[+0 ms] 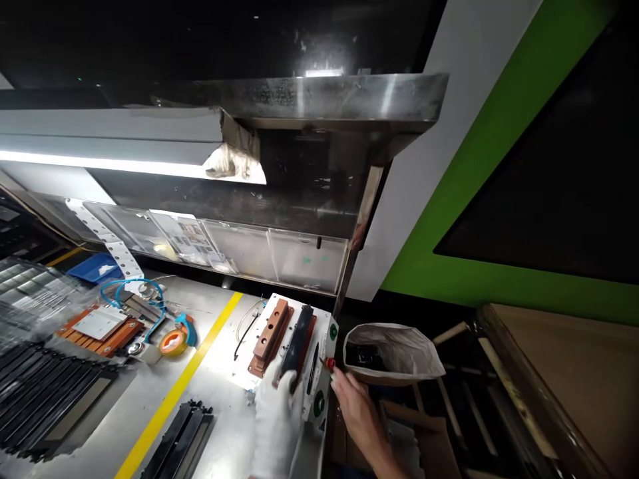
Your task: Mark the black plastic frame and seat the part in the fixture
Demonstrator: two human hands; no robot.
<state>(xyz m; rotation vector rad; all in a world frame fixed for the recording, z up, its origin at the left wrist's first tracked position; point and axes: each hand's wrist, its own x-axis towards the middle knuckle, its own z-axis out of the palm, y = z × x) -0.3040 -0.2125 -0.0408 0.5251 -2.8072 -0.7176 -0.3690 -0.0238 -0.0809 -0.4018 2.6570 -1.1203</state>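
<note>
No legible text anywhere. Sheets in the clear sleeves [190,239] under the shelf carry print, but too small and blurred to read.

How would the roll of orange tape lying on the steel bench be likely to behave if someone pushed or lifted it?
The roll of orange tape lies flat on the bench, so a push would probably slide it across the smooth metal rather than roll it. Being a small hollow ring, it is likely light and stiff. Stood on edge, it might roll away.

A steel workbench [210,399] with a yellow stripe [174,392] under a lit strip lamp [100,163], beside a green wall panel [499,153].
</note>
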